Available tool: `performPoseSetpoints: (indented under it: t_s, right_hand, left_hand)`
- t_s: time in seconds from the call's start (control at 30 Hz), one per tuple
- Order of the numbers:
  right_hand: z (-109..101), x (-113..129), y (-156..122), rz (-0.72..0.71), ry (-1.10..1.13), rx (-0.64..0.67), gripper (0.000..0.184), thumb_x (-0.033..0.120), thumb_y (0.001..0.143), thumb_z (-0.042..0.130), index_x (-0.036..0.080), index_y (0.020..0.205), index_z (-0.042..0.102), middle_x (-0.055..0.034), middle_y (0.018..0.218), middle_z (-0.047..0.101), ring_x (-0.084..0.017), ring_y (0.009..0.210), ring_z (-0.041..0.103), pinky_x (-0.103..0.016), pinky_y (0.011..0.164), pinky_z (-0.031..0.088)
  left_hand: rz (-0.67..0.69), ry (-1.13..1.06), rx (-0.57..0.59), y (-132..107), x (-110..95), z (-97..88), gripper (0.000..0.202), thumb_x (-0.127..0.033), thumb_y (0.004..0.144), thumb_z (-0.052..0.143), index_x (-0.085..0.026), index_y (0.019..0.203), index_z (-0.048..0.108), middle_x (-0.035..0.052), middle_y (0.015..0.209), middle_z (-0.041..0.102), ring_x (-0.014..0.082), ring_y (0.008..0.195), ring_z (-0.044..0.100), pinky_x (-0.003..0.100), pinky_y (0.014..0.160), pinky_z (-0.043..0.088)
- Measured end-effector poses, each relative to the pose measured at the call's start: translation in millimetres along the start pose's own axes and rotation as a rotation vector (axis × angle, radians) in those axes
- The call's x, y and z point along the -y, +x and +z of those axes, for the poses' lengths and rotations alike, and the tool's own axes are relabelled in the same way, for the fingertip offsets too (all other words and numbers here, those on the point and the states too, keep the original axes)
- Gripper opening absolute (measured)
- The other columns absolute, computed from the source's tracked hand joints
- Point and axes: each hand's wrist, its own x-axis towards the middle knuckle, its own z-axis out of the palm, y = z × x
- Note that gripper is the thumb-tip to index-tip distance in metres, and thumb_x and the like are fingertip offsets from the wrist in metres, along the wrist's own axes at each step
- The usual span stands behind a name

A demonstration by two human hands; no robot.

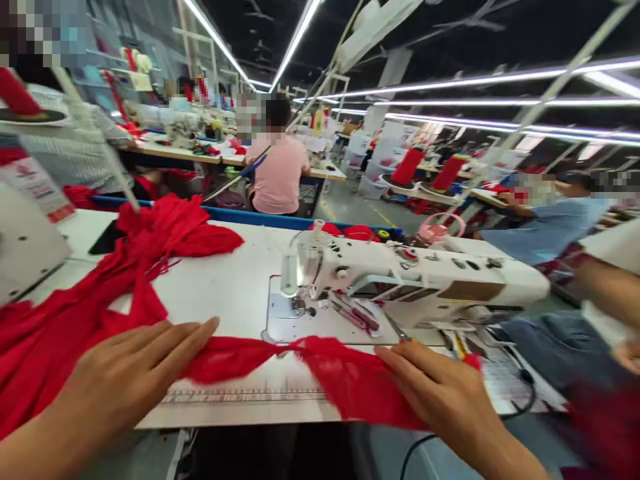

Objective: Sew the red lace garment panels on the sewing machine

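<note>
A red fabric piece (345, 377) stretches between my two hands along the front of the sewing table, narrowing to a twisted stretch in the middle. My left hand (120, 373) grips its left end, fingers together on top and thumb hidden. At the other end, my right hand (445, 397) pinches the cloth, its thumb also out of sight. Behind the fabric stands a white sewing machine (410, 277), its needle area beyond the narrow stretch. Thread snips with dark red handles (357, 313) lie on the machine bed. A ruler strip (240, 395) runs along the table's front.
Heaped red fabric (145, 247) covers the table's left side. Scissors (397, 328) lie near my right hand. Red thread cones (407, 167) stand behind the machine. A person in pink (279, 170) sits ahead; a person in light blue (545, 227) is at the right.
</note>
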Motion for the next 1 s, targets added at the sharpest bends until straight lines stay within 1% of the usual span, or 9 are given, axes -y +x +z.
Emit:
performPoseSetpoints:
  t_s: [0.07, 0.13, 0.23, 0.37, 0.53, 0.6, 0.7, 0.83, 1.0]
  right_hand:
    - [18, -3, -9, -0.097, -0.129, -0.118, 0.030, 0.019, 0.100, 0.048, 0.028, 0.120, 0.068, -0.0071, 0.094, 0.074, -0.018, 0.084, 0.068, -0.028, 0.073, 0.051]
    - [36, 5, -14, -0.124, -0.136, -0.083, 0.028, 0.027, 0.103, 0.045, 0.027, 0.116, 0.070, -0.0076, 0.092, 0.073, -0.019, 0.080, 0.068, -0.028, 0.065, 0.052]
    - [59, 30, -6, -0.079, -0.028, -0.044, 0.027, 0.029, 0.103, 0.045, 0.022, 0.109, 0.071, -0.0092, 0.097, 0.072, -0.020, 0.085, 0.069, -0.030, 0.070, 0.056]
    - [90, 54, 28, -0.057, 0.205, -0.046, 0.031, 0.008, 0.098, 0.044, 0.018, 0.118, 0.065, -0.0100, 0.110, 0.071, -0.020, 0.105, 0.066, -0.035, 0.093, 0.056]
    - [125, 53, 42, 0.003, 0.140, -0.010, 0.027, 0.016, 0.099, 0.049, 0.014, 0.120, 0.065, -0.0126, 0.114, 0.071, -0.026, 0.106, 0.066, -0.042, 0.092, 0.058]
    - [128, 49, 36, 0.039, 0.120, 0.016, 0.029, 0.018, 0.099, 0.049, 0.014, 0.124, 0.063, -0.0137, 0.119, 0.070, -0.027, 0.109, 0.066, -0.043, 0.092, 0.058]
    - [119, 46, 35, 0.060, 0.176, 0.064, 0.030, 0.017, 0.098, 0.050, 0.018, 0.124, 0.064, -0.0122, 0.124, 0.068, -0.025, 0.113, 0.064, -0.040, 0.096, 0.057]
    - [110, 43, 54, 0.036, 0.270, 0.086, 0.030, 0.013, 0.099, 0.045, 0.015, 0.123, 0.064, -0.0118, 0.123, 0.068, -0.022, 0.116, 0.061, -0.038, 0.101, 0.051]
    - [118, 42, 56, 0.026, 0.248, 0.140, 0.029, 0.007, 0.093, 0.053, 0.014, 0.119, 0.064, -0.0117, 0.114, 0.070, -0.024, 0.106, 0.063, -0.037, 0.092, 0.050]
  left_hand:
    - [0.111, 0.127, 0.128, -11, -7, 5.4, 0.053, -0.007, 0.099, 0.029, -0.031, 0.140, 0.053, 0.0029, 0.126, 0.069, 0.0221, 0.107, 0.068, 0.036, 0.089, 0.055]
    - [0.138, 0.147, 0.202, -20, -20, 19.9, 0.045, -0.009, 0.098, 0.038, -0.023, 0.137, 0.055, 0.0067, 0.122, 0.071, 0.0243, 0.108, 0.068, 0.038, 0.091, 0.056]
    - [0.139, 0.018, 0.210, -25, -40, 45.9, 0.032, -0.021, 0.100, 0.049, -0.014, 0.129, 0.059, 0.0120, 0.125, 0.069, 0.0261, 0.116, 0.064, 0.040, 0.100, 0.053]
    - [0.190, -0.189, 0.155, -4, -55, 80.4, 0.034, -0.005, 0.098, 0.044, -0.011, 0.129, 0.058, 0.0115, 0.126, 0.068, 0.0201, 0.124, 0.059, 0.033, 0.108, 0.049]
    - [0.075, -0.054, 0.315, 8, -63, 122.3, 0.054, -0.039, 0.094, 0.064, -0.025, 0.144, 0.049, 0.0127, 0.145, 0.055, 0.0389, 0.136, 0.046, 0.065, 0.105, 0.044]
    - [0.044, 0.005, 0.278, 0, -65, 132.6, 0.062, -0.048, 0.091, 0.066, -0.031, 0.147, 0.045, 0.0123, 0.147, 0.053, 0.0437, 0.136, 0.044, 0.071, 0.101, 0.042]
    - [0.042, 0.026, 0.194, -4, -64, 135.6, 0.054, -0.051, 0.095, 0.056, -0.030, 0.145, 0.050, 0.0139, 0.145, 0.054, 0.0454, 0.134, 0.046, 0.072, 0.102, 0.039]
    - [0.135, -0.101, 0.181, 22, -63, 126.7, 0.040, -0.031, 0.103, 0.045, -0.012, 0.136, 0.057, 0.0157, 0.137, 0.061, 0.0321, 0.135, 0.048, 0.054, 0.116, 0.033]
    - [0.069, -0.102, 0.268, 38, -64, 128.1, 0.037, -0.033, 0.104, 0.040, -0.012, 0.122, 0.064, 0.0149, 0.121, 0.069, 0.0314, 0.114, 0.061, 0.050, 0.101, 0.045]
